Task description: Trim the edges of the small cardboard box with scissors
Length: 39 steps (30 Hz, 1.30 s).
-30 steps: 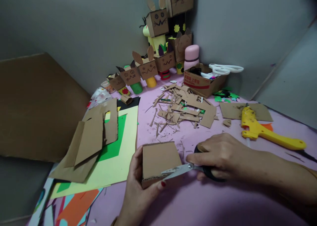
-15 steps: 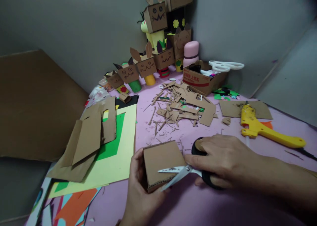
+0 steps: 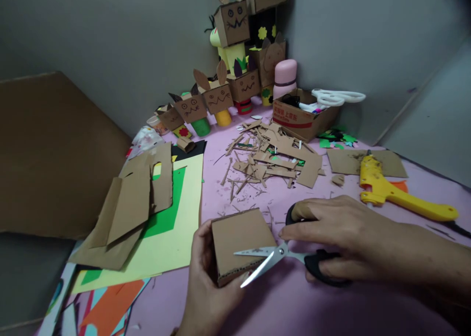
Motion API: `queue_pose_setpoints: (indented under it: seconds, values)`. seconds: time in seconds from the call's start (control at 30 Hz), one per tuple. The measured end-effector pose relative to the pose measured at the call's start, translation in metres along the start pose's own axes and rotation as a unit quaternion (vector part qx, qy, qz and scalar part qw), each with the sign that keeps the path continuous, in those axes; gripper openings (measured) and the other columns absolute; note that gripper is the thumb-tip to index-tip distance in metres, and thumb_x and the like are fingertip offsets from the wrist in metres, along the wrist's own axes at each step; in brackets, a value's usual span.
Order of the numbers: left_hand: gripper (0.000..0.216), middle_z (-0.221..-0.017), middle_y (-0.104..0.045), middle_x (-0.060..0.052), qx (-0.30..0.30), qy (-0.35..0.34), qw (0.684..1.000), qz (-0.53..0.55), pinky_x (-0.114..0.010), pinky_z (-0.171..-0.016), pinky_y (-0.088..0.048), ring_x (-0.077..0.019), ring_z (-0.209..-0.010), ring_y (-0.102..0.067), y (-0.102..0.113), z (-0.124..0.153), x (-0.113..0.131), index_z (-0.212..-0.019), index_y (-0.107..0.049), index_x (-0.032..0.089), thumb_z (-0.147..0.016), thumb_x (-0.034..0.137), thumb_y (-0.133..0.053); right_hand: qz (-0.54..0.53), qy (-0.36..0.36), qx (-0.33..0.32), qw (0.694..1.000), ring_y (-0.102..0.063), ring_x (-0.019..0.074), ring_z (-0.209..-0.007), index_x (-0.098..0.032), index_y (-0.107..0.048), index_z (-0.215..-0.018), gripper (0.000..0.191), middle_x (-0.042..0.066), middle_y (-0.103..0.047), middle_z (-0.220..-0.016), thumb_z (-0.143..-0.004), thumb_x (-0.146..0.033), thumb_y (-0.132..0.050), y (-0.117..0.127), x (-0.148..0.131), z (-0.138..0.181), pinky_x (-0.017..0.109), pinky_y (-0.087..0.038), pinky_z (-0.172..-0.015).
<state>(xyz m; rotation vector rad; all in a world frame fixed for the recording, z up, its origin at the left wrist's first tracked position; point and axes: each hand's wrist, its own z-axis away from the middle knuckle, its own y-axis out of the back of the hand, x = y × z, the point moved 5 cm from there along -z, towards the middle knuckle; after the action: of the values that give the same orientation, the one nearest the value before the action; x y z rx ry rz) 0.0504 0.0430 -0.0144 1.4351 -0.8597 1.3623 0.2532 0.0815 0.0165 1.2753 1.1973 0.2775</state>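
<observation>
A small cardboard box point(image 3: 239, 240) sits in my left hand point(image 3: 208, 277), whose fingers wrap its left side while the thumb reaches along the near edge. My right hand point(image 3: 331, 233) is closed around the black handles of a pair of scissors point(image 3: 282, 250). The scissors' blades are spread apart. One blade lies over the box's top face near its front edge, and the other points down past the near right corner. Whether either blade touches the cardboard I cannot tell.
A pile of cardboard scraps point(image 3: 272, 159) lies beyond the box. To the right rests a yellow glue gun point(image 3: 382, 186) on cardboard. Coloured paper sheets point(image 3: 187, 203) and cardboard pieces point(image 3: 128, 208) cover the left. Behind stand several cardboard animal figures point(image 3: 217, 98) and a box of tools point(image 3: 298, 117).
My right hand has spread the scissors' handles and blades wider, its lower fingers moving right and down. The box and my left hand are almost unmoved.
</observation>
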Motion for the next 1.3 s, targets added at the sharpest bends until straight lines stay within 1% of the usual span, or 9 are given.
queue_pose_setpoints:
  seconds: [0.17, 0.3, 0.5, 0.63, 0.73, 0.9, 1.03, 1.17, 1.3]
  values:
    - [0.075, -0.102, -0.072, -0.006, -0.003, 0.004, 1.000, 0.010, -0.032, -0.073, -0.060, -0.0269, -0.091, -0.071, -0.002, 0.001, 0.000, -0.109, -0.046, 0.024, -0.044, 0.030, -0.085, 0.031, 0.022, 0.010, 0.999, -0.054, 0.0167, -0.075, -0.028, -0.065, -0.104, 0.032, 0.002, -0.062, -0.087, -0.077, -0.012, -0.058, -0.004, -0.002, 0.000, 0.027, -0.035, -0.062]
    - [0.078, -0.105, -0.071, -0.007, -0.008, 0.004, 1.000, 0.011, -0.033, -0.074, -0.059, -0.0283, -0.094, -0.071, 0.001, 0.001, -0.006, -0.113, -0.046, 0.023, -0.044, 0.028, -0.082, 0.084, 0.048, 0.032, 0.995, -0.051, 0.0168, -0.068, -0.028, -0.063, -0.111, 0.033, 0.002, -0.060, -0.080, -0.080, -0.017, -0.056, -0.007, -0.004, -0.001, 0.028, -0.030, -0.058]
    - [0.079, -0.105, -0.071, -0.005, -0.012, 0.020, 0.999, 0.039, -0.032, -0.074, -0.059, -0.0285, -0.096, -0.070, 0.002, 0.000, -0.008, -0.113, -0.048, 0.024, -0.041, 0.024, -0.081, 0.169, 0.095, 0.092, 0.977, -0.045, 0.0148, -0.060, -0.023, -0.061, -0.113, 0.034, 0.001, -0.059, -0.073, -0.084, -0.016, -0.047, -0.006, -0.009, 0.001, 0.029, -0.023, -0.054]
    - [0.082, -0.108, -0.071, -0.006, -0.014, 0.029, 0.997, 0.066, -0.030, -0.074, -0.059, -0.0284, -0.099, -0.069, 0.003, 0.000, -0.009, -0.115, -0.048, 0.023, -0.041, 0.020, -0.082, 0.185, 0.113, 0.120, 0.969, -0.040, 0.0134, -0.054, -0.022, -0.063, -0.110, 0.033, 0.000, -0.058, -0.068, -0.084, -0.013, -0.045, -0.005, -0.012, 0.002, 0.030, -0.017, -0.052]
    - [0.084, -0.108, -0.071, -0.007, -0.027, 0.029, 0.998, 0.057, -0.031, -0.074, -0.059, -0.0293, -0.099, -0.069, 0.004, -0.001, -0.012, -0.117, -0.048, 0.023, -0.041, 0.024, -0.084, 0.172, 0.114, 0.117, 0.971, -0.042, 0.0131, -0.053, -0.022, -0.063, -0.110, 0.032, 0.000, -0.057, -0.067, -0.084, -0.013, -0.046, -0.006, -0.010, 0.002, 0.030, -0.019, -0.051]
    - [0.085, -0.111, -0.069, -0.008, -0.029, 0.019, 0.999, 0.039, -0.034, -0.078, -0.058, -0.0300, -0.101, -0.068, 0.005, -0.002, -0.011, -0.119, -0.049, 0.023, -0.042, 0.028, -0.084, 0.150, 0.123, 0.082, 0.978, -0.047, 0.0138, -0.057, -0.025, -0.059, -0.116, 0.032, 0.000, -0.058, -0.071, -0.087, -0.018, -0.045, -0.011, -0.004, 0.003, 0.029, -0.023, -0.052]
    - [0.083, -0.107, -0.070, -0.006, -0.036, 0.019, 0.998, 0.046, -0.034, -0.077, -0.058, -0.0291, -0.097, -0.069, 0.003, 0.000, -0.011, -0.118, -0.050, 0.024, -0.042, 0.029, -0.084, 0.165, 0.138, 0.109, 0.970, -0.042, 0.0126, -0.054, -0.024, -0.057, -0.114, 0.031, -0.002, -0.056, -0.067, -0.086, -0.014, -0.046, -0.011, -0.004, 0.004, 0.029, -0.021, -0.051]
    - [0.082, -0.109, -0.070, -0.007, -0.039, 0.022, 0.996, 0.073, -0.033, -0.079, -0.058, -0.0292, -0.100, -0.068, 0.002, 0.000, -0.013, -0.115, -0.050, 0.024, -0.042, 0.028, -0.085, 0.168, 0.146, 0.123, 0.967, -0.040, 0.0118, -0.052, -0.024, -0.057, -0.110, 0.027, -0.004, -0.053, -0.063, -0.088, -0.013, -0.046, -0.009, -0.006, 0.004, 0.028, -0.019, -0.049]
    - [0.082, -0.108, -0.070, -0.007, -0.060, 0.018, 0.995, 0.080, -0.035, -0.081, -0.057, -0.0301, -0.101, -0.068, 0.003, -0.003, -0.016, -0.114, -0.049, 0.025, -0.041, 0.028, -0.087, 0.162, 0.134, 0.087, 0.974, -0.042, 0.0119, -0.054, -0.024, -0.056, -0.113, 0.027, -0.002, -0.056, -0.067, -0.091, -0.015, -0.043, -0.010, -0.006, 0.003, 0.028, -0.020, -0.050]
